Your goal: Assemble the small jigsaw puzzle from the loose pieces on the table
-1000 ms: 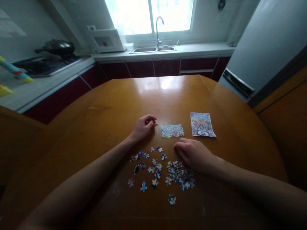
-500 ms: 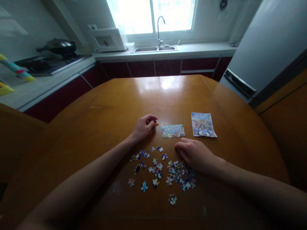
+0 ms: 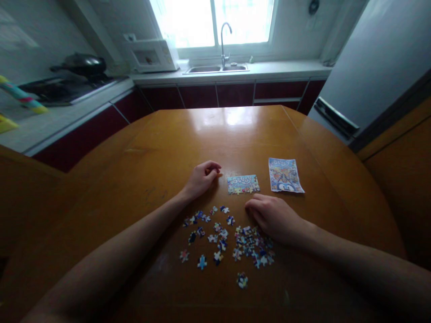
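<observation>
My left hand (image 3: pixel 202 178) rests on the table just left of the partly joined jigsaw puzzle (image 3: pixel 243 184), its fingers curled in. Whatever may be between those fingers is too small to tell. Below the puzzle's right end lies my right hand (image 3: pixel 274 216), closed with fingers bent down to the tabletop; its fingertips are mostly hidden. Under and beside that hand is a heap of loose puzzle pieces (image 3: pixel 249 242). More pieces (image 3: pixel 222 233) are scattered between my forearms, with a blue piece (image 3: pixel 202 262) and a single piece (image 3: pixel 242 280) nearer me.
A creased picture sheet (image 3: pixel 285 175) lies right of the puzzle on the wooden table (image 3: pixel 215 143). Beyond the table are a counter with a sink (image 3: pixel 205 69), a microwave (image 3: pixel 153 56), a stove with a black pan (image 3: pixel 84 64), and a fridge (image 3: pixel 367 58) at right.
</observation>
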Demonstrator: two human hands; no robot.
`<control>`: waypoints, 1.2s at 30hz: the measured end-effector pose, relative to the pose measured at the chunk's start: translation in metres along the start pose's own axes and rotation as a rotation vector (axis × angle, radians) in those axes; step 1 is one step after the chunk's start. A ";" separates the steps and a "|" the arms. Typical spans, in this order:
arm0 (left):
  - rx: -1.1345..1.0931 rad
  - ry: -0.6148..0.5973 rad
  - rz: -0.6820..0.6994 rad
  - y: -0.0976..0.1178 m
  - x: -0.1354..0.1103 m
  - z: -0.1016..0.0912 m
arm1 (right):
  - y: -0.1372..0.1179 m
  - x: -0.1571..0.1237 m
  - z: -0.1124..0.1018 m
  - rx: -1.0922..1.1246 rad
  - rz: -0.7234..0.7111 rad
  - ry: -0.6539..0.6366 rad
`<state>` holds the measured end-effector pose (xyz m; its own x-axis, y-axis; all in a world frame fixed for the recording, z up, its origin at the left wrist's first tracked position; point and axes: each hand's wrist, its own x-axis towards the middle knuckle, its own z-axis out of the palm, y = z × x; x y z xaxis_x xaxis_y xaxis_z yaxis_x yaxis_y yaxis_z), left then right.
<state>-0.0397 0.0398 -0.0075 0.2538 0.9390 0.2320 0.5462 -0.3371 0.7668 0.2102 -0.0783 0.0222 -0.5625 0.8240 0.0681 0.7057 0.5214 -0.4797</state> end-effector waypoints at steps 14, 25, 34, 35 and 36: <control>-0.027 -0.011 -0.004 0.003 -0.002 0.001 | 0.005 0.001 0.002 0.053 0.016 -0.006; -0.030 -0.019 -0.002 0.001 -0.002 0.003 | 0.006 -0.001 0.001 0.084 0.015 -0.027; -0.019 -0.068 0.007 0.002 -0.002 -0.001 | 0.009 0.001 0.001 0.092 0.011 -0.045; -0.017 -0.081 0.006 0.003 -0.001 -0.003 | 0.009 0.001 0.001 0.094 0.010 -0.046; -0.011 -0.099 0.008 0.004 -0.001 -0.004 | 0.010 0.001 0.001 0.096 0.009 -0.046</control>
<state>-0.0412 0.0379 -0.0018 0.3365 0.9246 0.1783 0.5347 -0.3435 0.7720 0.2162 -0.0728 0.0165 -0.5770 0.8164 0.0241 0.6676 0.4884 -0.5619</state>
